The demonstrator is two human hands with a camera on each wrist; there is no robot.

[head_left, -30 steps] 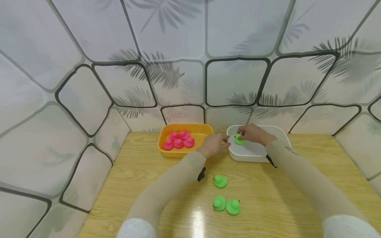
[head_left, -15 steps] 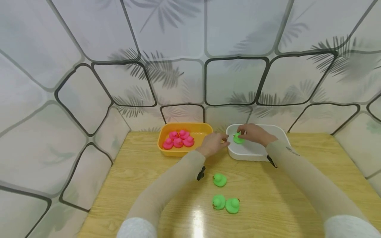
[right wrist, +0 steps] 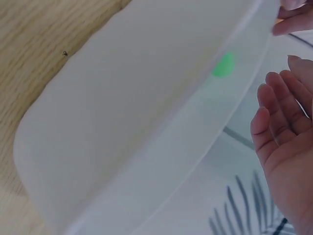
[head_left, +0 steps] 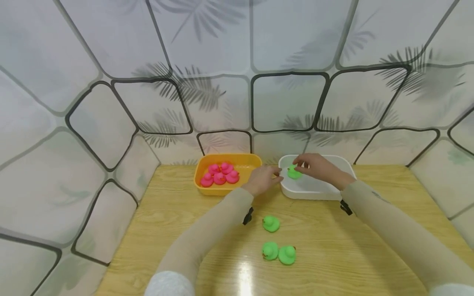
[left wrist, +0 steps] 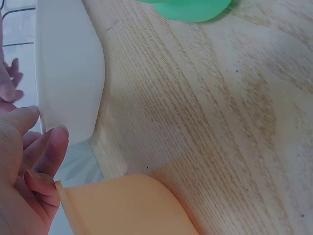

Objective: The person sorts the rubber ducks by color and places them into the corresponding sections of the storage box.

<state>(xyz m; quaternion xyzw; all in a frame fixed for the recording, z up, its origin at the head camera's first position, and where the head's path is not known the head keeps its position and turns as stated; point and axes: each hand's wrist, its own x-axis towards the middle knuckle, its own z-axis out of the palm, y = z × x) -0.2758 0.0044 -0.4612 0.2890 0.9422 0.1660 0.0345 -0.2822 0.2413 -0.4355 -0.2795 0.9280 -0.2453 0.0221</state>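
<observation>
A green rubber duck (head_left: 294,172) sits inside the white bin (head_left: 314,195), near its left end. Just above and right of that duck is my right hand (head_left: 320,167); in the right wrist view its fingers are loosely bent and hold nothing. My left hand (head_left: 261,180) is at the left end of the white bin. The left wrist view shows its thumb (left wrist: 27,117) and a finger on either side of the bin's rim, pinching it. Another finger of that hand lies close to the rim of the orange bin (left wrist: 127,208).
The orange bin's left part holds several pink rubber ducks (head_left: 219,178). On the wooden table (head_left: 177,222) in front are a single green duck (head_left: 271,223) and, nearer, two green ducks side by side, a left one (head_left: 270,250) and a right one (head_left: 287,255). A patterned wall stands behind.
My right hand has let go of the green duck in the white bin and drawn slightly up and away. My left hand stays at the bin's rim. The view has shifted slightly.
</observation>
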